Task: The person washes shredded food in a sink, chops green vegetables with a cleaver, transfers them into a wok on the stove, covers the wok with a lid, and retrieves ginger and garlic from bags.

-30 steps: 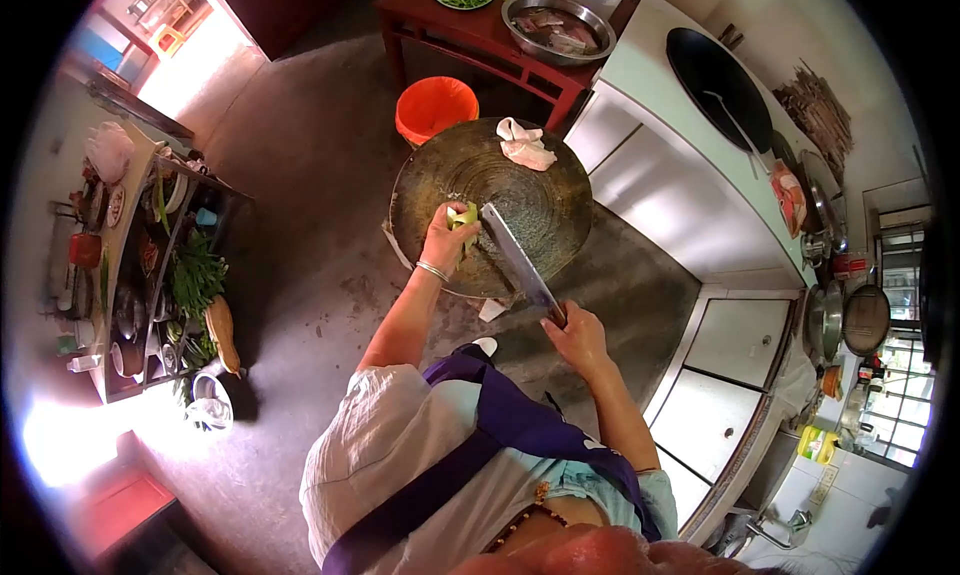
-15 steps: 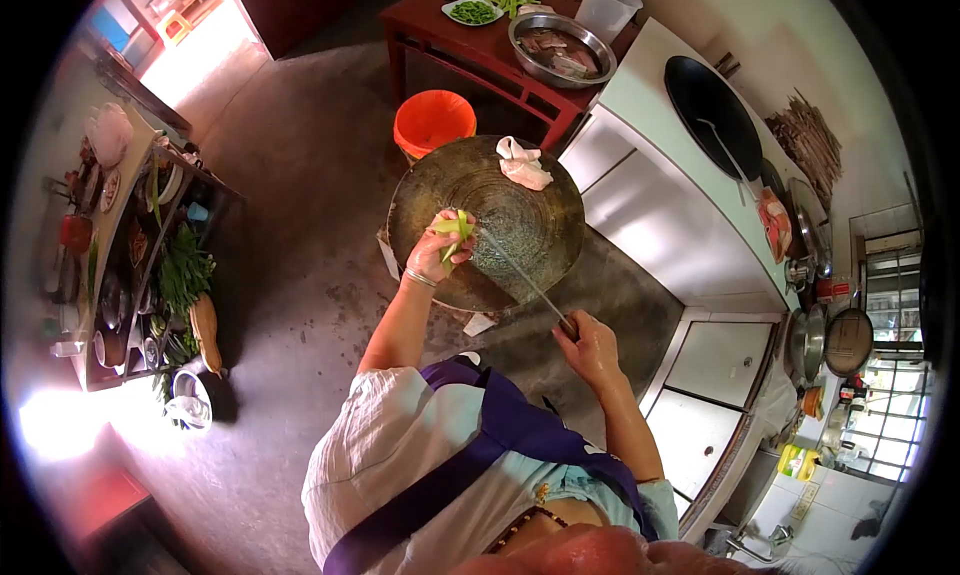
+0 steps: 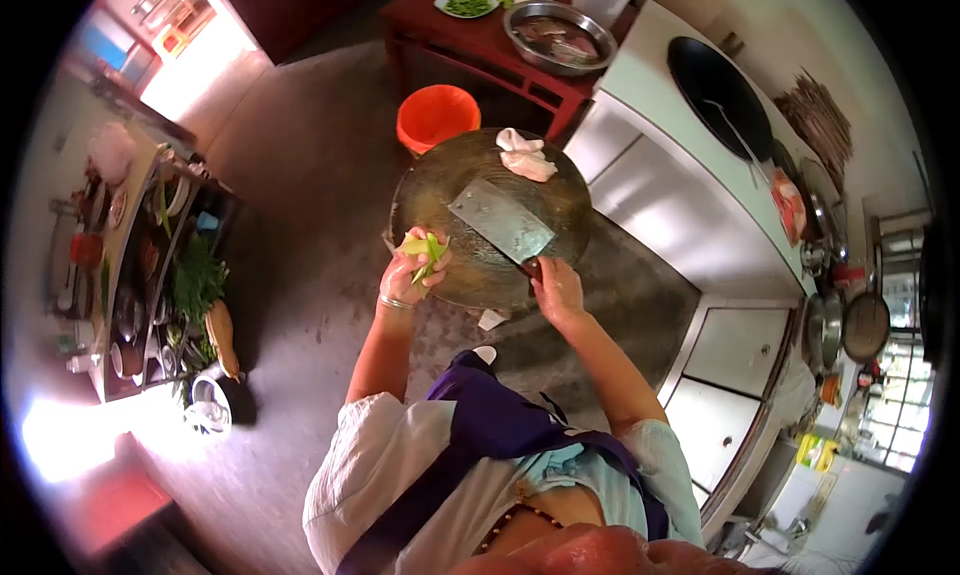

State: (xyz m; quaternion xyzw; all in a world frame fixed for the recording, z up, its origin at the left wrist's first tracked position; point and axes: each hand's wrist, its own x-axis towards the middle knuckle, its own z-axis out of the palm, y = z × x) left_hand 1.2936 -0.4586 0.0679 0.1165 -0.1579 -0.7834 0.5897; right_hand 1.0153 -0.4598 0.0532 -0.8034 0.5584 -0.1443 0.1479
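Observation:
My left hand (image 3: 403, 274) is closed around pale green vegetable pieces (image 3: 429, 252) at the left edge of a round wooden chopping block (image 3: 428, 183). In my right hand (image 3: 558, 293) is the handle of a cleaver (image 3: 500, 220). The broad side of its blade faces up over the middle of the block; whether it touches the wood I cannot tell. A folded piece of pale raw meat (image 3: 529, 163) lies near the block's far edge.
Behind the block stands an orange bucket (image 3: 437, 115). A red table (image 3: 450, 37) bears a steel basin of meat (image 3: 560, 37) and a plate of chopped greens (image 3: 466, 4). To the right, a white counter (image 3: 645, 45) holds a black wok (image 3: 715, 95). Shelves with vegetables (image 3: 200, 275) stand left.
The cleaver has turned from edge-on to showing its broad side, and my right hand has moved up and left toward the block. My left hand, still gripping the vegetable pieces, has shifted left and lower.

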